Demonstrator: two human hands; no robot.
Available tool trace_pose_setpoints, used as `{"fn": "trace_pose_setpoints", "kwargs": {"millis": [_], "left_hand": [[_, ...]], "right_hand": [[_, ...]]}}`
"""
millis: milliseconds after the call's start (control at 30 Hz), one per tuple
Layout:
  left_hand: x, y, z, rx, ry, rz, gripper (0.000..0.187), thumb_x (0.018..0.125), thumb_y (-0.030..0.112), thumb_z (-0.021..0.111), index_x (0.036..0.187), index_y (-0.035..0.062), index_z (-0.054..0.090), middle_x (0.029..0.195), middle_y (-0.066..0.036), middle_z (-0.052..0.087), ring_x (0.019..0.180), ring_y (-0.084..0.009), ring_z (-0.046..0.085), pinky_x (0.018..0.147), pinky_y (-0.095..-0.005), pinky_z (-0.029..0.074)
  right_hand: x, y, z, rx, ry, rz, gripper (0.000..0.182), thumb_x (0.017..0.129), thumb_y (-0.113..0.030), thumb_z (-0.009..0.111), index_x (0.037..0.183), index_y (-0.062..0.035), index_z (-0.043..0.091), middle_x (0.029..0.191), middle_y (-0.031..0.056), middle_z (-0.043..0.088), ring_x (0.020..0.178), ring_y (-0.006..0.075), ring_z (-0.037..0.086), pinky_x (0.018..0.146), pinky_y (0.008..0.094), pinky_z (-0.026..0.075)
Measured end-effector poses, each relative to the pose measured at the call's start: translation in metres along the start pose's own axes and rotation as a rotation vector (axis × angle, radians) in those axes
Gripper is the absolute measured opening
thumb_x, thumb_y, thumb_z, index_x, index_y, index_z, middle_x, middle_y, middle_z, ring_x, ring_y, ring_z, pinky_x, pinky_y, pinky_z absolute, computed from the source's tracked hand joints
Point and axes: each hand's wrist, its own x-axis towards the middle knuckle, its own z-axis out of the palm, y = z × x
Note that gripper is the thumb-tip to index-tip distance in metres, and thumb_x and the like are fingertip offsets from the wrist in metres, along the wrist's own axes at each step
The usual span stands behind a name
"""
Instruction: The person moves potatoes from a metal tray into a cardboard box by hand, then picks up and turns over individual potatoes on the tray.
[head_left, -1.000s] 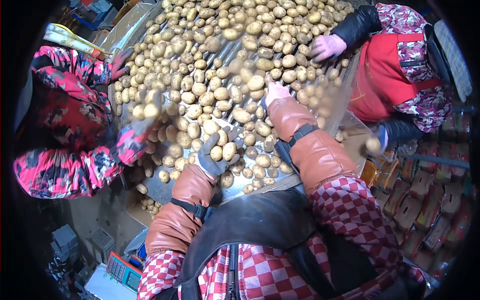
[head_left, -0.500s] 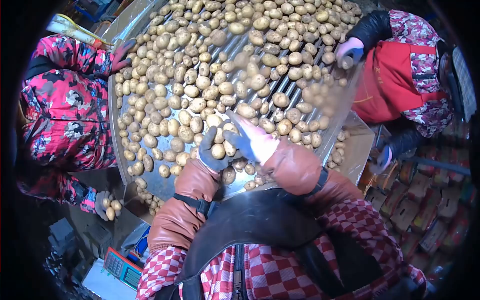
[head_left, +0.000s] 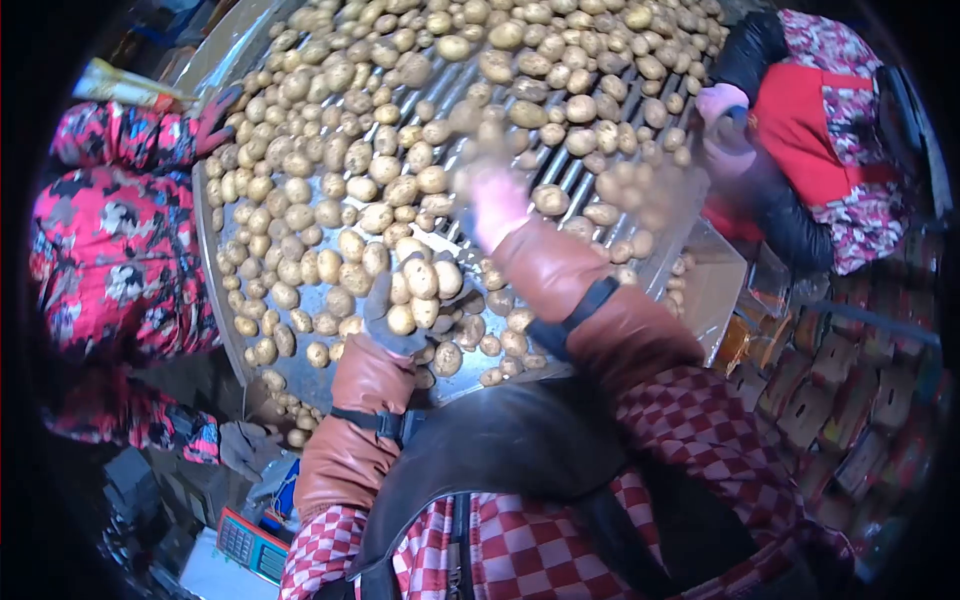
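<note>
Many potatoes (head_left: 300, 165) lie spread over a metal sorting table (head_left: 230, 315) with slatted bars in its middle. My left hand (head_left: 385, 325), in a grey glove, is curled under several potatoes (head_left: 422, 285) near the table's front edge. Further up and to the right, my right hand (head_left: 490, 195) reaches over the bars among potatoes; its fingers are smeared by motion, so what they hold, if anything, cannot be made out.
A person in pink camouflage (head_left: 125, 260) stands at the left, one gloved hand on the table edge. At the right is a person with a red apron (head_left: 800, 125). Cardboard (head_left: 715, 280) borders the right edge; a scale (head_left: 250, 545) sits lower left.
My right hand has moved away from my left, up over the bars. More potatoes now rest in my left hand. The left person's lower hand no longer shows potatoes; the right person's hands have come together.
</note>
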Motion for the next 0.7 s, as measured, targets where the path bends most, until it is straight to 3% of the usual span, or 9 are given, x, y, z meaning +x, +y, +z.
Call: {"fn": "trace_pose_setpoints", "kwargs": {"millis": [33,100,300,400,433,467,500,533,700], "left_hand": [[0.001,0.0,0.001,0.142,-0.014,0.042,0.066,0.097,0.049,0.046,0.15,0.0119,0.029,0.153,-0.015,0.033,0.14,-0.0359,0.033,0.104,-0.0514,0.044],[0.001,0.0,0.021,0.169,-0.157,-0.059,0.061,0.1,0.045,0.043,0.149,0.0116,0.03,0.152,-0.015,0.035,0.139,-0.0297,0.036,0.114,-0.0458,0.033],[-0.013,-0.003,0.024,-0.01,-0.169,-0.037,0.061,0.097,0.046,0.047,0.141,0.0062,0.037,0.145,-0.014,0.042,0.129,-0.0318,0.044,0.1,-0.0448,0.047],[-0.019,-0.008,0.049,0.106,-0.203,-0.047,0.052,0.1,0.038,0.043,0.141,0.006,0.038,0.143,-0.012,0.043,0.131,-0.031,0.042,0.102,-0.0441,0.045],[-0.026,-0.003,0.034,-0.523,0.0,-0.095,0.055,0.099,0.04,0.047,0.14,0.0049,0.039,0.144,-0.014,0.043,0.131,-0.0311,0.042,0.104,-0.0449,0.043],[-0.034,0.004,0.019,-1.148,0.205,-0.137,0.057,0.097,0.042,0.051,0.139,0.0039,0.041,0.144,-0.016,0.043,0.131,-0.0311,0.043,0.106,-0.0457,0.042],[-0.03,-0.002,0.028,-0.501,0.007,-0.047,0.059,0.096,0.044,0.052,0.139,0.0034,0.041,0.145,-0.017,0.042,0.13,-0.0314,0.044,0.105,-0.0461,0.043],[-0.024,-0.007,0.037,0.15,-0.175,0.042,0.062,0.096,0.045,0.052,0.139,0.003,0.041,0.145,-0.019,0.042,0.13,-0.0316,0.046,0.104,-0.0466,0.044],[-0.03,-0.007,0.044,0.207,0.116,0.083,0.063,0.098,0.047,0.047,0.141,0.0026,0.039,0.147,-0.021,0.04,0.13,-0.0352,0.046,0.1,-0.0508,0.047]], "right_hand": [[-0.02,-0.006,-0.002,-0.216,0.103,-0.42,0.053,0.07,0.0,0.059,0.12,-0.0161,0.06,0.122,0.0091,0.058,0.121,0.0349,0.049,0.101,0.0533,0.04],[-0.052,-0.021,-0.046,0.088,-0.11,-0.463,0.058,0.073,-0.001,0.055,0.128,-0.022,0.058,0.147,0.0081,0.04,0.141,0.0419,0.027,0.115,0.0562,0.026],[-0.124,0.026,-0.078,0.164,-0.441,-0.726,0.042,0.079,-0.002,0.059,0.118,-0.0162,0.065,0.116,0.0092,0.063,0.121,0.0301,0.052,0.103,0.0452,0.043],[-0.094,0.039,-0.124,0.706,-0.131,0.532,0.021,0.085,-0.018,0.064,0.1,-0.0072,0.073,0.081,0.011,0.069,0.08,0.0227,0.069,0.071,0.033,0.054],[-0.074,0.061,-0.135,0.874,0.114,0.629,0.025,0.087,-0.015,0.058,0.107,-0.0085,0.072,0.082,0.0133,0.07,0.077,0.0296,0.069,0.07,0.0384,0.054],[-0.056,0.076,-0.162,-0.068,0.103,0.288,0.032,0.089,-0.012,0.051,0.116,-0.0124,0.068,0.095,0.0173,0.07,0.087,0.0346,0.068,0.078,0.0413,0.054],[-0.039,0.11,-0.157,-0.233,0.121,0.372,0.04,0.09,-0.011,0.046,0.126,-0.0179,0.062,0.109,0.0208,0.066,0.102,0.036,0.065,0.088,0.0442,0.052],[-0.022,0.143,-0.152,-0.358,-0.021,0.399,0.044,0.09,-0.013,0.047,0.132,-0.0216,0.057,0.122,0.02,0.061,0.116,0.0334,0.059,0.097,0.0439,0.048],[0.016,0.133,-0.188,-0.395,-0.504,0.344,0.045,0.085,-0.035,0.065,0.127,-0.0191,0.059,0.121,0.016,0.064,0.117,0.0356,0.058,0.098,0.0448,0.047]]}}
